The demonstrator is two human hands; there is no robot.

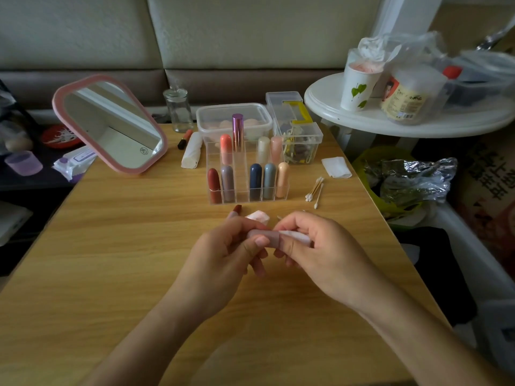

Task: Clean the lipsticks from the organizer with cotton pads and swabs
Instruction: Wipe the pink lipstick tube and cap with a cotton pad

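The grip of the left hand (pixel 223 246) is closed around a mauve lipstick tube (pixel 263 236) and holds it just above the table (pixel 111 246), its long axis running left to right. The right hand (pixel 315 240) pinches a white cotton pad (pixel 295 236) against the tube's right end. The organizer (pixel 242 195) stands beyond, about equally near to both hands.

The wooden surface (pixel 125 246) carries a pink-framed mirror (pixel 111 125), tilted back, at left rear. A glass jar (pixel 178 108) stands upright near the mirror's right side. A round white table (pixel 362 118) at right carries a leaf-printed paper cup (pixel 358 87).
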